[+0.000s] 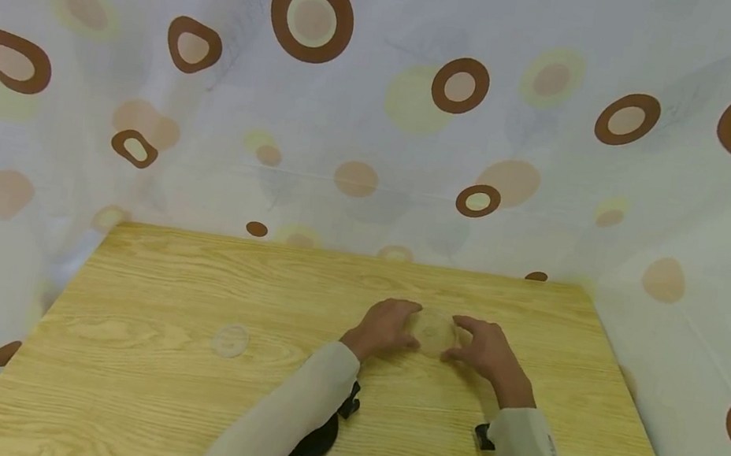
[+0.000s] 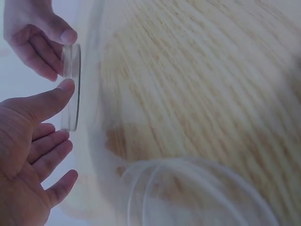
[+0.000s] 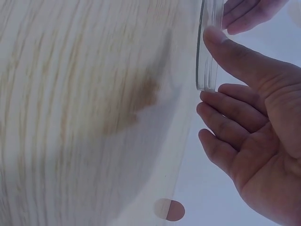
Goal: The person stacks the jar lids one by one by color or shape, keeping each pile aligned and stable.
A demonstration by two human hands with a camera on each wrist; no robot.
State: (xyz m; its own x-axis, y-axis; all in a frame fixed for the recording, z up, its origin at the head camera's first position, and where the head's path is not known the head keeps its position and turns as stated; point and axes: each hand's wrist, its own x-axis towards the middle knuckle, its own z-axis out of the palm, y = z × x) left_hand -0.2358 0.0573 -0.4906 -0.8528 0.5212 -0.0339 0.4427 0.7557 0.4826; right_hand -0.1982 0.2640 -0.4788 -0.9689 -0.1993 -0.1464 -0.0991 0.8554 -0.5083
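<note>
Two clear round dishes, one held and one lying on the bench. Held dish point(image 1: 432, 334): transparent, shallow, raised above the bench toward its far side, right of centre; seen edge-on in both wrist views. Left hand point(image 1: 386, 325): pinching the held dish at its left rim, thumb on one part and fingers on another, little finger spread away. Right hand point(image 1: 485, 351): pinching the same dish at its right rim between thumb and fingers, facing the left hand. Second dish point(image 1: 231, 341): on the bench, to the left, well apart from the hands. Bench point(image 1: 151, 401): pale yellow wood grain. Black round object point(image 1: 314, 443): on the bench below the left sleeve point(image 1: 280, 422), partly covered by it; kind cannot be told. Sleeves: two, pale, long. Curtain point(image 1: 367, 125): whitish, printed with brown rings and pale yellow and peach spots, behind the bench and along both sides.
</note>
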